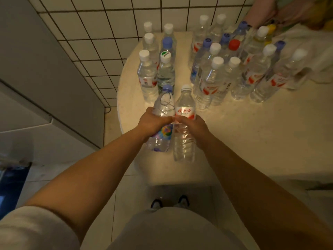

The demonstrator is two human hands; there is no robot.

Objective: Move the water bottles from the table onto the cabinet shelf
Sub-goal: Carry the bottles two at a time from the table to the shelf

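Round table (252,134) carries the load: two clusters of upright water bottles beyond the grips, a small group (156,69) ahead-left of the left hand, a bigger packed group (234,69) ahead-right of the right hand. Pale cabinet (36,78) stands off to the left of both grips; its shelf is not in view.

Left hand (153,123) wraps the middle of a blue-cap bottle (161,141) with a colourful label, fingers curled round it. Right hand (192,126) wraps the middle of a white-cap bottle (184,141) with a red label, same kind of hold. Both bottles stand upright, touching side by side between the hands, near the table's front edge. Cannot tell if the bases are lifted or resting.

Risks, judged:
- Thin clear plastic probably flexes under a mid-body squeeze, so a bottle could slip down through the fingers.
- Held bottles rub each other; a swing left toward the cabinet may knock them together and twist a grip.
- Blue cap sits just below the small group's nearest bottle; a forward tip could topple it, then its neighbours.
- Bases near the table edge could clip it if dropped low.
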